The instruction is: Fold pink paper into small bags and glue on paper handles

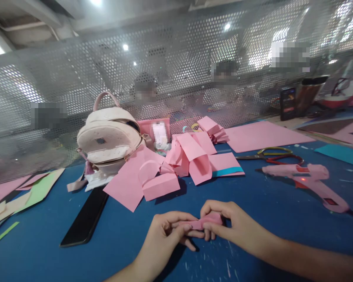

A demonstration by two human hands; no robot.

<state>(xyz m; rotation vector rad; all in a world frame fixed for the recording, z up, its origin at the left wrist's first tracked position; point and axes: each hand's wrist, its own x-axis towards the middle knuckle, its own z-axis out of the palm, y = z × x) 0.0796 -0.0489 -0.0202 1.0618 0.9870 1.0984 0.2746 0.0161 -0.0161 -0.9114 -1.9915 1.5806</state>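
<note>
Between both hands, just above the blue tabletop, is a small folded strip of pink craft foam or paper (197, 225). My left hand (173, 229) pinches its left end between thumb and fingers. The wider, rolled-looking right end sits in my right hand (219, 220), with the thumb in front and the fingers curled behind. Fingers hide part of the strip. Beyond the hands lies a heap of cut and folded pink pieces (161, 186). To the right rests a pink hot glue gun (306, 172) with a small red light lit.
Scissors (270, 155) lie behind the glue gun. A black phone (85, 219) and a pale pink backpack (111, 131) are at the left. Coloured sheets (44, 188) lie far left, a large pink sheet (264, 135) at the back. A perforated metal screen (176, 66) bounds the table.
</note>
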